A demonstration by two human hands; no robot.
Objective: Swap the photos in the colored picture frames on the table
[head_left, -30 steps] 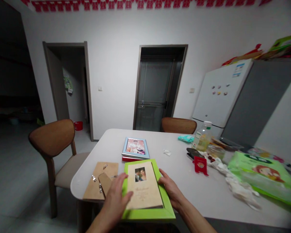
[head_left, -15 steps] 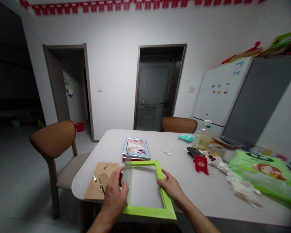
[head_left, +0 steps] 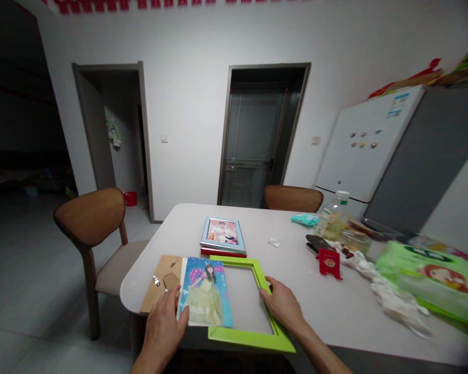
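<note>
A lime-green picture frame (head_left: 253, 340) lies at the table's near edge, its opening showing the tabletop. My right hand (head_left: 284, 304) is closed on its right side, thumb over the border. Across the frame's left side lies a photo (head_left: 205, 298) of a figure in a pale gown on blue, face up. My left hand (head_left: 166, 317) grips the photo's left edge, thumb on the print; its fingertips are partly hidden. Under and left of the photo is a brown backing board (head_left: 150, 295) with metal clips. Whether glass covers the print, I cannot tell.
Behind the green frame, a light-blue framed picture (head_left: 223, 234) sits on a red one (head_left: 222, 252). To the right are a crumpled tissue (head_left: 273, 242), a red card holder (head_left: 329, 264), a bottle (head_left: 333, 215) and a green tissue pack (head_left: 429, 278). A wooden chair (head_left: 89, 218) stands left.
The upright sheet in my left hand has tipped down to the left, and its picture side now shows. My right hand stays on the green frame. The view has shifted slightly.
</note>
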